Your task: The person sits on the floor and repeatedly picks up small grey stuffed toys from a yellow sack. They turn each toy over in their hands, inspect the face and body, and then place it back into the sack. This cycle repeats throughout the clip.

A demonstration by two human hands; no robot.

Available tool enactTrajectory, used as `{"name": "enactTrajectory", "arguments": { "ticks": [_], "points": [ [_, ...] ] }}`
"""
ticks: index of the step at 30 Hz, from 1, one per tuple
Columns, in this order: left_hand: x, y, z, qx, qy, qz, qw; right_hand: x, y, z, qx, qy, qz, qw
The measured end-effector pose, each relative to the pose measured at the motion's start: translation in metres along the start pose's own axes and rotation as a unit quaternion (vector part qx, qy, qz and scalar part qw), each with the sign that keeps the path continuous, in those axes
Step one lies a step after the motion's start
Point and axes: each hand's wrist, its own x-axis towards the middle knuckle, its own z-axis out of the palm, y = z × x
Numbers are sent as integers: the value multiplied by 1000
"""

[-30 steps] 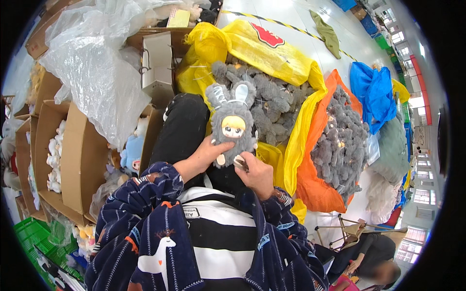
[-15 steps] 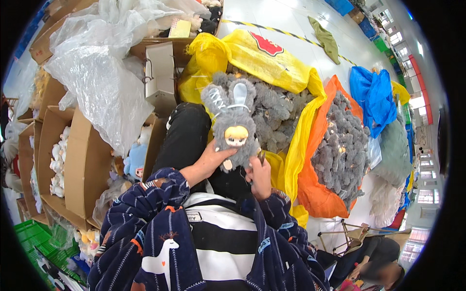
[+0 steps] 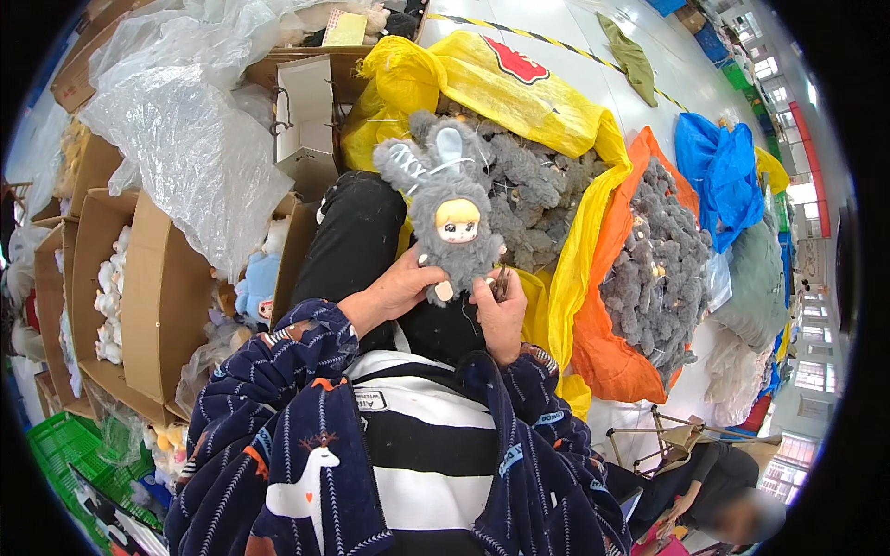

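Note:
My left hand point(image 3: 400, 283) grips a grey plush rabbit doll point(image 3: 454, 248) by its lower side, near a foot. The doll faces up, its long ears pointing away from me, with white lacing on one ear and a pale blue lining in the other. My right hand point(image 3: 501, 320) is closed around small dark metal snips point(image 3: 502, 284), partly hidden by the fingers, just beside the doll's lower right side. A thin thread hangs below the doll, between my hands.
Beyond my knees lies a yellow sack point(image 3: 528, 102) full of grey plush pieces; an orange sack point(image 3: 616, 357) of them stands to its right. Cardboard boxes point(image 3: 167, 315) with plush toys and clear plastic sheeting point(image 3: 185, 120) are at left. Another person point(image 3: 714, 491) sits at lower right.
The doll has moved a little away from me and tipped, so its face shows more fully. My right hand has shifted slightly up, and the snips show more clearly.

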Motion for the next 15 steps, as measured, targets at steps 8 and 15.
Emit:
{"name": "enactTrajectory", "arguments": {
  "ticks": [8,15],
  "points": [
    [3,2,-1,2,65,-2,998,-5,0,2,-38,-51,-66,996],
    [2,2,0,-3,62,-11,998,8,-2,-22,-4,8,17,1000]
  ]
}}
